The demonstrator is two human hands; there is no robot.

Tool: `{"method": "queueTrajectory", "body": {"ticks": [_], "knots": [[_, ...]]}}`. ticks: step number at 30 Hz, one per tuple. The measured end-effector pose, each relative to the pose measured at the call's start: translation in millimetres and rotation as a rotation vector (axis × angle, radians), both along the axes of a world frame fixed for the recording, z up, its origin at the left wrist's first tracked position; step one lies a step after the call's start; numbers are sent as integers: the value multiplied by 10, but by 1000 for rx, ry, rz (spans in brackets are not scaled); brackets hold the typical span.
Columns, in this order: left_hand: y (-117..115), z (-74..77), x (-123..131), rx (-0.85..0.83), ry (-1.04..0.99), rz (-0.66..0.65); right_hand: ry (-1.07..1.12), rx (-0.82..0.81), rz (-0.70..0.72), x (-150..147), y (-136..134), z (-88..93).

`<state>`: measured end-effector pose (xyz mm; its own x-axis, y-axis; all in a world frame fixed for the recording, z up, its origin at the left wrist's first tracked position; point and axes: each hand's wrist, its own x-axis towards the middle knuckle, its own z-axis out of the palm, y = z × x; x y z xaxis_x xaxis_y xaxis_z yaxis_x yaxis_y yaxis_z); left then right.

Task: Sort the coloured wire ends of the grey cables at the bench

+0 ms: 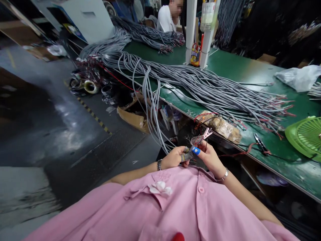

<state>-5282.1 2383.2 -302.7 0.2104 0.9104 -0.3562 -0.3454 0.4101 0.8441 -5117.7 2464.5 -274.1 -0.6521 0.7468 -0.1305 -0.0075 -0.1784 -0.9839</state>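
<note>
Both hands meet in front of the pink shirt, at the table's near edge. My left hand (175,157), with grey finger covers and a dark bracelet, is closed around the ends of grey cables (156,124) that hang down from the table. My right hand (210,158), with blue tape on the thumb, pinches thin stripped wires (197,140) beside the left fingertips. A pink clip (207,133) stands just above the right fingers. The exact wire between the fingertips is too small to tell.
A long bundle of grey cables (200,83) lies across the green table (225,65). Cutters (260,143), a taped cardboard piece (220,127) and a green fan (304,137) are to the right. A person (165,18) sits beyond the table.
</note>
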Motion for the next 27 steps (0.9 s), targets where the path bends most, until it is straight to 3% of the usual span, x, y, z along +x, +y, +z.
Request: {"method": "queueTrajectory", "body": {"ticks": [4,7,11,16,21,27], "knots": [[34,15,-7,16,44,-39,-15,-31,-174,-17,-24,-76],[78,59,1,32,83,-26,8,-81,-218,-1,-34,-118],[100,57,7,96,106,68,117,-213,-178,29,-57,-110],[47,-23,-38,148,-38,-103,202,-343,-111,24,-53,-30],[18,-51,-64,112,-42,-124,238,-481,6,-11,-39,3],[27,-108,-77,129,-44,-104,206,-454,-101,-48,-38,-18]]}}
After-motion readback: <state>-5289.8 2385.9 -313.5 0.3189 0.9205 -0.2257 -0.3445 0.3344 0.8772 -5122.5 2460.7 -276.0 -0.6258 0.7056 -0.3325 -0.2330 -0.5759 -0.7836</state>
